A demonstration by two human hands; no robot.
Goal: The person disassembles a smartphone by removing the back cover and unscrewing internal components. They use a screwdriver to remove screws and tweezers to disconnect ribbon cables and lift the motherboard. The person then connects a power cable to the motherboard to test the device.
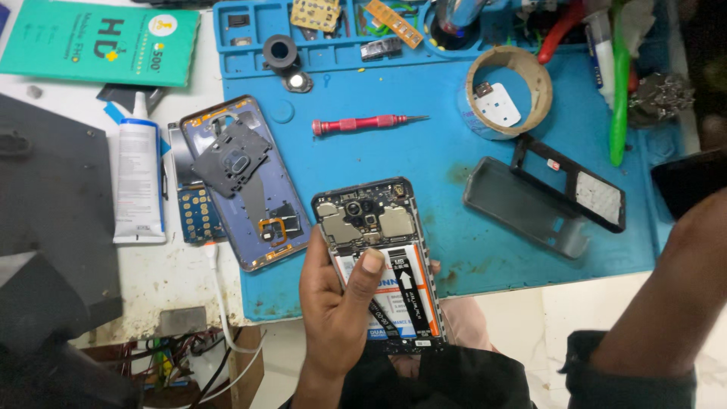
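- Blue mat [454, 163] covers the white bench, strewn with phone parts.
- Green flat box [83, 38] lies at the far left corner, off the mat.
- White tube [138, 178] lies upright-long beside the mat's left edge.
- Phone [382, 257], back off, shows its board, battery and black flex strip; I hold it over the mat's near edge.
- My left hand [333, 310] is clamped round the phone, thumb on the battery.
- My right hand is out of view; only the forearm shows.

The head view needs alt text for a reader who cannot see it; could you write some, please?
The left hand holds an opened phone above a blue mat, thumb on its battery. On the mat lie a red screwdriver and a tape roll.
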